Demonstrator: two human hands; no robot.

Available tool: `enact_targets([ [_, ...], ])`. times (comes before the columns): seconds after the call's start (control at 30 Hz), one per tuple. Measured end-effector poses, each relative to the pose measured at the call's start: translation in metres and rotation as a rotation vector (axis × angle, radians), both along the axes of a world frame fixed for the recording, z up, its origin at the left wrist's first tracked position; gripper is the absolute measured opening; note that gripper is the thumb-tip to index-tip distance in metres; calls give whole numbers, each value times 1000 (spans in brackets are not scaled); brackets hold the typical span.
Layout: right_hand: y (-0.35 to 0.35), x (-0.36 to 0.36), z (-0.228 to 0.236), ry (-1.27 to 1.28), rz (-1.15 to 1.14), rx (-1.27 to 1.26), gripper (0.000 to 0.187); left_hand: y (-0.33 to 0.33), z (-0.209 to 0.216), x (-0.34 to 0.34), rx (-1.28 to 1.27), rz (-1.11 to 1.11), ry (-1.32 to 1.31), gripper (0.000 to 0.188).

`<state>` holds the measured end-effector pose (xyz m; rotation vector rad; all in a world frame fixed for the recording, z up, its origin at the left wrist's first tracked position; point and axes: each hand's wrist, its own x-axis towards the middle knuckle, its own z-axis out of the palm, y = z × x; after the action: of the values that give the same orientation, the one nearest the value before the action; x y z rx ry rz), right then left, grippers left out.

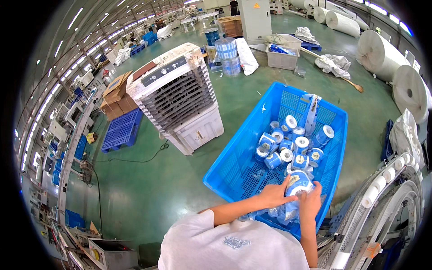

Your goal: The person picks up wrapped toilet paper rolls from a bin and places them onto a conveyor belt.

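Note:
My left hand [275, 196] and my right hand [310, 203] close around a toilet paper roll [299, 181] in blue and white printed film, one on each side of it. They hold it over the near end of a large blue plastic crate [217, 179]. Under my hands lies crumpled clear and blue plastic film [288, 215], partly hidden by my arms. Further into the crate, several wrapped toilet paper rolls [272, 160] lie in a loose pile. A folded strip of printed film [310, 116] leans up against the crate's far side.
A white air cooler [180, 99] stands to the left, its cable [135, 160] trailing over the green floor. Beyond it lies a blue pallet [121, 130] beside cardboard boxes [118, 96]. At right, a curved conveyor [360, 220] carries white rolls. Large paper reels [410, 92] stand behind.

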<state>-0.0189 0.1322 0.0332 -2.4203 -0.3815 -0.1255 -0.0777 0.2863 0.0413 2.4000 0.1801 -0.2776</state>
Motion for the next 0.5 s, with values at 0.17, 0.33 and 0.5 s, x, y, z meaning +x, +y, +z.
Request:
enact_targets([
  [0.17,-2,-10,4,0,103,-223,46,-4,1,4,18,106,-7,97],
  [0.33,-18,-9,-14,-160,235,-274,26,12,-28,5,-9,80,-72,80],
  [0.5,-21,-17,1,-164,142,57,20,20,-42,-1,-375,219,-144,74],
])
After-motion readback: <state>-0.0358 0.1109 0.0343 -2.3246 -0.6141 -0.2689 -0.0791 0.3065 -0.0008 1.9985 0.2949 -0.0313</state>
